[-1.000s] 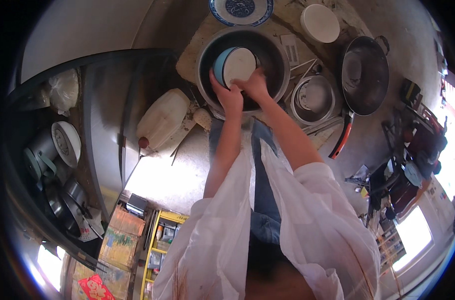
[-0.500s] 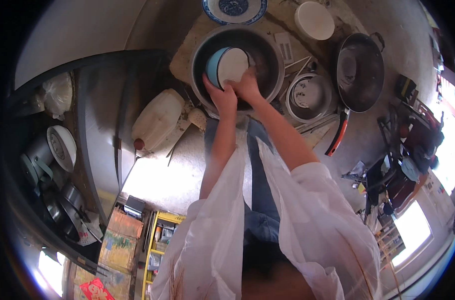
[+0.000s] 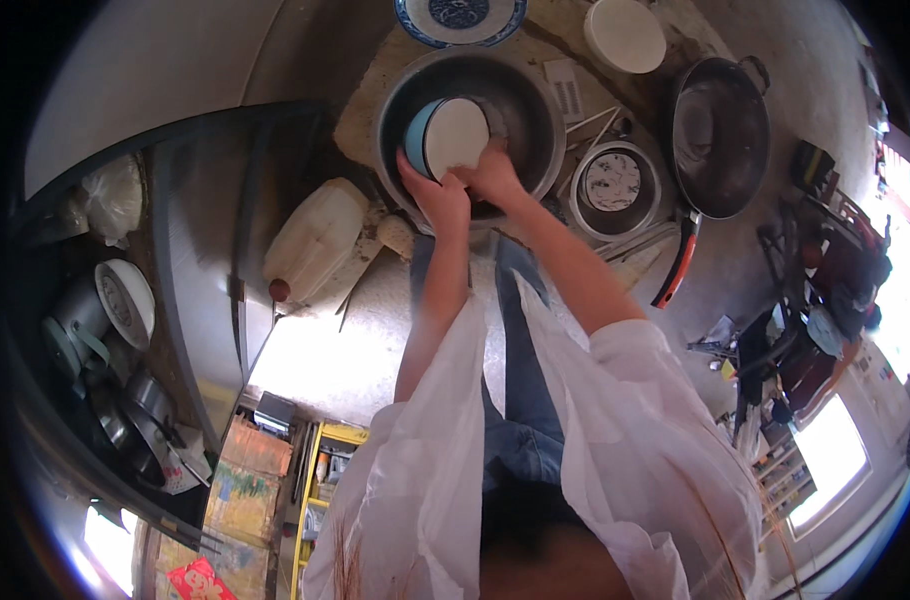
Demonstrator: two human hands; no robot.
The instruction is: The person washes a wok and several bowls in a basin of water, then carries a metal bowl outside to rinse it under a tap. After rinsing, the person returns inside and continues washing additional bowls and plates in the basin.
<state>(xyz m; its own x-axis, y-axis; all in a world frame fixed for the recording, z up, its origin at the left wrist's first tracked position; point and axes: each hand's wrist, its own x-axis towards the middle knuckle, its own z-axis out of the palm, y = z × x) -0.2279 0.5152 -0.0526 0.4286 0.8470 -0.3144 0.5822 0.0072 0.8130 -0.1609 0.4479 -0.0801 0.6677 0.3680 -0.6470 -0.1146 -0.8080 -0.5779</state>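
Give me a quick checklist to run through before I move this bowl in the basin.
1. Left hand grips the blue-and-white bowl at its lower rim: ok.
2. Right hand touches the bowl's side: ok.
3. Bowl is above the metal basin: ok.
4. Bowl is clean: cannot tell.
5. Water in the basin: cannot tell.
6. Small pot beside the basin stands apart from both hands: ok.

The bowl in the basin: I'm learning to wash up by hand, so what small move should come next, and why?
Probably turn the bowl a little. The left hand grips its blue rim while the right hand presses on its white inside, held tilted over the metal basin, so turning would bring a fresh patch under the right hand.
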